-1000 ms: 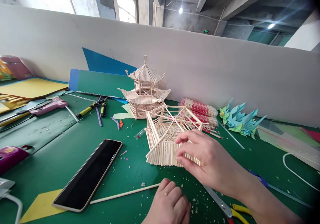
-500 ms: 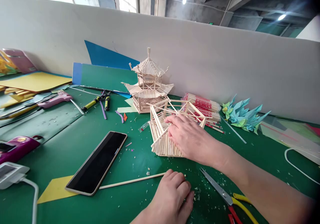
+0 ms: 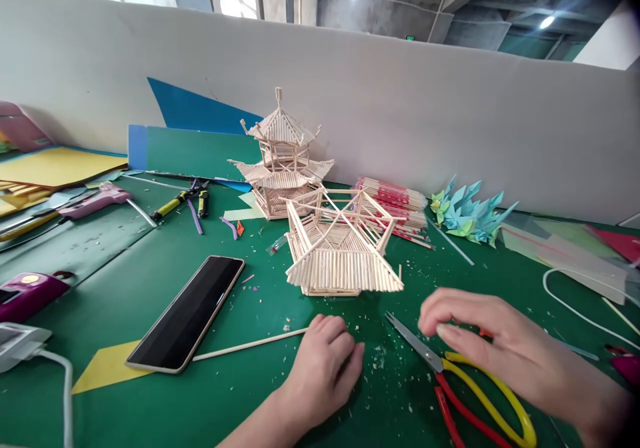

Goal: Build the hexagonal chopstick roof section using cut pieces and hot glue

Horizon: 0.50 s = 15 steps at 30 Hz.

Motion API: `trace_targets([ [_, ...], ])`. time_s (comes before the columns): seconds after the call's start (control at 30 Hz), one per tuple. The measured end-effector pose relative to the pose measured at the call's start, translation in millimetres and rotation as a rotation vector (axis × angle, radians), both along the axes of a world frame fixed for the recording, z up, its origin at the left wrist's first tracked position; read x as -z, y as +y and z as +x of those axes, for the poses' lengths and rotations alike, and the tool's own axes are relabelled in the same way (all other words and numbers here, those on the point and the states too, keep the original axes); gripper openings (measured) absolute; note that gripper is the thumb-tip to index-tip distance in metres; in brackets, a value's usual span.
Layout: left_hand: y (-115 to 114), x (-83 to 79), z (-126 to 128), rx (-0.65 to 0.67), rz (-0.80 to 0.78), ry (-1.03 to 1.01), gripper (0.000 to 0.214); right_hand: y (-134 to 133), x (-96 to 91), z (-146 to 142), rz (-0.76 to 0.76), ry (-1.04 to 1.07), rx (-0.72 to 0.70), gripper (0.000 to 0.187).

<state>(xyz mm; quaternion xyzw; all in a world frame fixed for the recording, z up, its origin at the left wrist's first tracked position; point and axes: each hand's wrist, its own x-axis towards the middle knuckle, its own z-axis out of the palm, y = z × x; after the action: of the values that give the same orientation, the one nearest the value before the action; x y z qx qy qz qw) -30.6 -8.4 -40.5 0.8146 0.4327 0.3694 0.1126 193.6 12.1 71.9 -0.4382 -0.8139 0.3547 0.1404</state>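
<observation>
Since the earlier frame, the right hand has moved off the stick-built frame toward the right edge of the surface. Its fingers are loosely bent and released, near the scissors; we see nothing in its grasp. The left hand, toward the surface's near edge, is clenched on one end of the loose wooden stick; the fingertips' contact is hidden from us. The stick's other end lies beside the phone. The frame stands farther back, before the pagoda model near the surface's far edge. We judge the step to be steadying the stick: we should pinch it lightly, lest it bend, and keep our free fingers clear of the scissors' pointed blades.
</observation>
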Motion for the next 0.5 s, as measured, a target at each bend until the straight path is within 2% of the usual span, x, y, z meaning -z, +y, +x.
trace_targets([
  [0.13, -2.4, -3.5, -8.6, -0.118, -0.096, -0.114, 0.02, 30.1, 31.3, 9.1, -0.047, 0.092, 0.271, 0.026],
  [0.3, 5.2, -6.0, -32.9, -0.399, -0.165, -0.295, 0.012, 65.6, 65.9, -2.1, 0.006, 0.198, 0.373, 0.03],
  [0.4, 20.7, -8.6, -44.6, -0.529, -0.227, -0.362, 0.033, 82.0, 79.9, -12.0, 0.039, 0.234, 0.437, 0.03],
  [0.5, 38.8, -12.3, -47.7, -0.547, -0.286, -0.417, 0.051, 99.2, 90.3, -17.6, 0.115, 0.251, 0.58, 0.033],
])
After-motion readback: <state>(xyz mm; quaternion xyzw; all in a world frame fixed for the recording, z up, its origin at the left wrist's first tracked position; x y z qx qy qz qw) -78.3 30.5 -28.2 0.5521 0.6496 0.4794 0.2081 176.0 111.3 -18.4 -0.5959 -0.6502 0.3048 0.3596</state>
